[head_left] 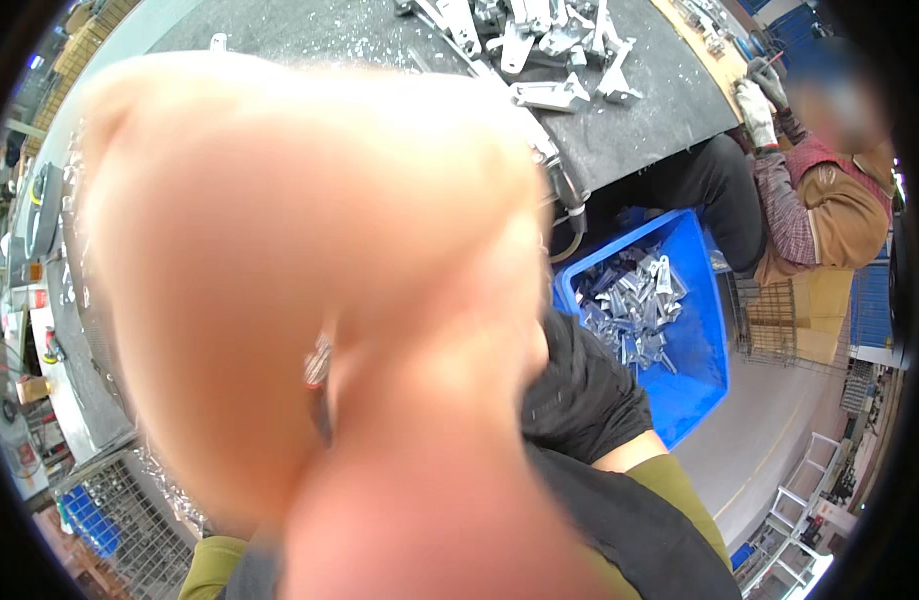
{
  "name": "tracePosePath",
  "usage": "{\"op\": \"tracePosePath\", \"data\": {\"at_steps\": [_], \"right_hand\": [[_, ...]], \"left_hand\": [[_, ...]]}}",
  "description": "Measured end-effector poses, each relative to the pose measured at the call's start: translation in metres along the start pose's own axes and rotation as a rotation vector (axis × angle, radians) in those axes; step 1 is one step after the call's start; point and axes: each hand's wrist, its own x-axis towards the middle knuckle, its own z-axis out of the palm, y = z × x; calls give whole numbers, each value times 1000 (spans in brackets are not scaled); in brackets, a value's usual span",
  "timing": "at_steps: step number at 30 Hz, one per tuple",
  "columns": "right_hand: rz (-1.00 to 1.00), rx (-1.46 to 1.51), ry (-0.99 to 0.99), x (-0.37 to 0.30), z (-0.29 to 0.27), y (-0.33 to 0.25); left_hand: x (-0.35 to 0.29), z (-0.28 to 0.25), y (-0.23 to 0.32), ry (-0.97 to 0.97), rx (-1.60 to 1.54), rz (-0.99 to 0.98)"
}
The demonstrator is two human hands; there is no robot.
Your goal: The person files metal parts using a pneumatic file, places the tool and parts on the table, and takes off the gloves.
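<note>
Bare skin of my own, a hand (299, 230) held very close, covers most of the middle and left of the view. It is heavily blurred, so I cannot tell which hand it is, whether both are there, or how the fingers lie. Through a small gap in it shows a bit of silvery metal (320, 362). Behind it, a pile of silver metal parts (549, 40) lies on the dark worktable (669, 85). A slim tool with a black end and a hose (569, 190) lies at the table's edge, partly hidden.
Right of my black-clothed lap stands a blue bin (714, 330) holding silver metal parts (634, 305). Beyond it sits a co-worker in a brown vest (844, 215) with grey work gloves (754, 110). A wire basket (129, 520) is at lower left, a white ladder (794, 510) at lower right.
</note>
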Motion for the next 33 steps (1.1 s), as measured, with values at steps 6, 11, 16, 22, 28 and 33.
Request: {"op": "tracePosePath", "data": {"at_steps": [6,11,16,22,28,33], "right_hand": [[571,324,-691,-27,-27,-53],[716,482,-924,-37,-28,-58],[635,438,-736,-14,-49,-67],[640,667,-784,-21,-46,-74],[828,186,-447,-52,-91,-103],[914,-398,57,-86,-112,-130]], "left_hand": [[7,-7,-25,-13,74,-50],[11,-3,-30,17,128,-19],[13,-7,-28,-18,230,37],[9,-2,-30,-12,247,-29],[10,-5,-15,231,234,268],[22,-3,23,149,-444,-34]]}}
